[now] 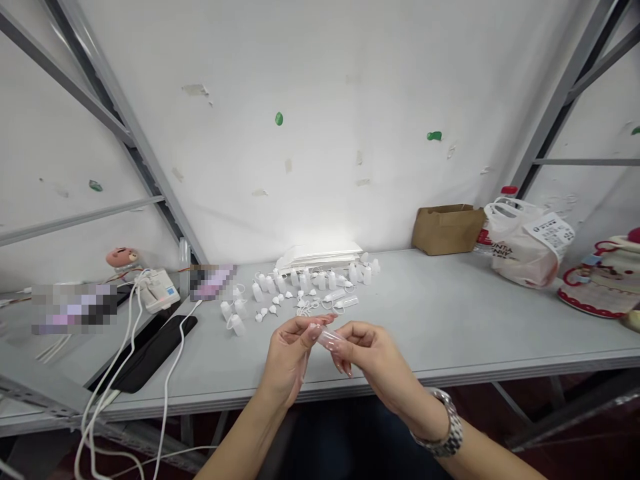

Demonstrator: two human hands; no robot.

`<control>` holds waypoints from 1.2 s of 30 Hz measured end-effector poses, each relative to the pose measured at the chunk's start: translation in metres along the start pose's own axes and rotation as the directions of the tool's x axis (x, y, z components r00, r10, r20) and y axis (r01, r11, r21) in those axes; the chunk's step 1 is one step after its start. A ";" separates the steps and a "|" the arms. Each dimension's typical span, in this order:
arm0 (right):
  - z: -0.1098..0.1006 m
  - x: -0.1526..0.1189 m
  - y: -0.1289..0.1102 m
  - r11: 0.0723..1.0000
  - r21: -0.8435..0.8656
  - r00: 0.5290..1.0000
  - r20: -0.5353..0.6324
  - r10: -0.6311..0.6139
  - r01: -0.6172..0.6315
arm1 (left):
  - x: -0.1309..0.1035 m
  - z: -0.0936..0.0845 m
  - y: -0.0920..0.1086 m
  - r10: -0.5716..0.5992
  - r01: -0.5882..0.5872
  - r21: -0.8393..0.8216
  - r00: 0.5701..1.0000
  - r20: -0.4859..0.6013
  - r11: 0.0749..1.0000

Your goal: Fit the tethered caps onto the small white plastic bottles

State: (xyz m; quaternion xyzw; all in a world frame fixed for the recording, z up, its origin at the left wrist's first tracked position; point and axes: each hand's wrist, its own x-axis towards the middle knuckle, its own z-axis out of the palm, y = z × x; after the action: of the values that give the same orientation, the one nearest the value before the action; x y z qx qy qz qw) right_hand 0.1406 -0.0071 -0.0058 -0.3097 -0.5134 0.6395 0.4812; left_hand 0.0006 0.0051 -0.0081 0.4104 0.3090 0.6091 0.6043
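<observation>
A small translucent plastic bottle point(330, 339) is held tilted between my two hands, just above the front part of the shelf. My right hand point(375, 350) has its thumb and fingers closed around the bottle's body. At the other end, my left hand point(290, 350) pinches the bottle's neck, where a bit of white shows; the fingertips hide the rest. Beyond my hands lie loose white caps point(274, 309) and a few bottles on their sides point(347, 303). Several upright bottles point(257, 291) with strap caps stand farther back.
White flat sheets point(320, 257) are stacked against the wall. At the right are a cardboard box point(445, 230), a plastic bag point(523, 250) and a decorated bag point(600, 287). White cables point(133, 333), a power strip point(160, 290) and a black case point(155, 357) lie left.
</observation>
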 end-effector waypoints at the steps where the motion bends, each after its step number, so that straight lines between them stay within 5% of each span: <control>1: 0.000 0.002 -0.001 0.987 0.132 0.992 0.099 0.084 -0.096 | 0.001 0.000 0.000 -0.002 0.002 0.004 1.000 0.007 1.000; 4: 0.000 0.007 0.001 0.919 0.312 0.950 0.270 0.155 -0.239 | 0.002 -0.002 0.002 -0.015 0.016 0.026 1.000 -0.017 1.000; 8: 0.004 0.010 0.011 0.989 0.134 0.997 0.061 0.053 -0.061 | 0.003 -0.005 0.001 0.018 -0.012 0.063 0.996 -0.092 0.998; 11: 0.005 0.008 0.016 0.987 -0.131 0.987 -0.118 -0.105 0.089 | 0.004 -0.006 -0.001 0.028 -0.020 0.071 0.993 -0.116 0.997; 17: 0.007 0.000 0.015 0.917 -0.335 0.954 -0.127 -0.270 0.215 | 0.002 -0.002 0.000 -0.013 0.016 0.042 0.997 -0.080 0.999; 25: 0.008 0.000 0.006 0.996 -0.032 0.994 -0.072 -0.083 0.080 | -0.001 0.000 -0.010 0.030 -0.032 -0.024 0.998 -0.059 0.999; 28: 0.004 0.001 0.002 0.972 0.225 0.994 0.099 0.046 -0.067 | -0.004 0.001 -0.008 0.035 -0.036 -0.030 0.999 -0.031 0.999; 32: 0.000 0.005 0.005 0.847 0.439 0.927 0.345 0.150 -0.300 | -0.005 0.000 -0.003 0.049 -0.049 -0.014 0.999 0.021 0.999; 36: 0.003 0.008 0.012 0.973 0.219 0.990 0.136 0.041 -0.071 | -0.004 -0.002 -0.001 0.124 -0.119 0.089 0.990 -0.062 0.989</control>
State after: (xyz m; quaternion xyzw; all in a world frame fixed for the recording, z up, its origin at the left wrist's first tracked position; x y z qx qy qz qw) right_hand 0.1317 -0.0009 -0.0157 -0.2257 -0.4598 0.7252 0.4600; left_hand -0.0009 0.0017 -0.0108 0.4331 0.3294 0.6445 0.5371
